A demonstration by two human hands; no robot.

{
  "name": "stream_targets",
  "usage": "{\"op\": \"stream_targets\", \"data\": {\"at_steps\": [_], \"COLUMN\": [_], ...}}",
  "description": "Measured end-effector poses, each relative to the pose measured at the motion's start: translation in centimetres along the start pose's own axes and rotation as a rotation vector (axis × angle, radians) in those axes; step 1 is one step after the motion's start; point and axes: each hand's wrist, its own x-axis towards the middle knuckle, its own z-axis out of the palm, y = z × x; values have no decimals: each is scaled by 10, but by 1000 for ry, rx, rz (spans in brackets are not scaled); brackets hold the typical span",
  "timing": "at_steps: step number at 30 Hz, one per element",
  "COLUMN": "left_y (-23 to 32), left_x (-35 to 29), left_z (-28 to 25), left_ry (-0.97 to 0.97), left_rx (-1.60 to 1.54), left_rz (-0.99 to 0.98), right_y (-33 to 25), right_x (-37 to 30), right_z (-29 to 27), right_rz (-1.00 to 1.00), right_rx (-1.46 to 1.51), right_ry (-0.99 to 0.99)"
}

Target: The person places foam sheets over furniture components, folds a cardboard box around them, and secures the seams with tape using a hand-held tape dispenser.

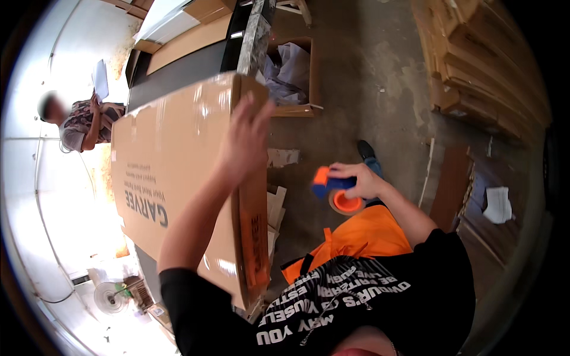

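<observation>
Cardboard box (178, 148), lg., ctr-left of frame, on dark table (190, 68). L hand (244, 142), blurred, fingers extended, at box's R edge, gripping nothing. R hand (363, 181), ctr-right, closed around blue/orange tape dispenser (321, 188), apart from box. Beyond: open carton (314, 77) w/ plastic, upper ctr; stacked cartons (481, 65), upper R; person (80, 121), upper L.

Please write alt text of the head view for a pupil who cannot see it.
A person's right hand grips a blue-and-orange tape dispenser, while the blurred left hand is at the edge of a brown cardboard box. Beyond is an open carton; at the picture's left, another person holds a pale sheet.
</observation>
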Motion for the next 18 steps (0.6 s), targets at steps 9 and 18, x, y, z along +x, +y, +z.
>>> {"op": "stream_targets", "data": {"at_steps": [9,18], "left_y": [-75,-80], "left_x": [61,55], "left_z": [27,36], "left_ry": [-13,91], "left_rx": [-897,-1048], "left_rz": [-801,-820], "right_y": [-46,-42], "right_x": [319,382], "right_z": [-150,-127], "right_rz": [38,-134], "right_rx": [670,305], "right_ry": [-170,-1084]}}
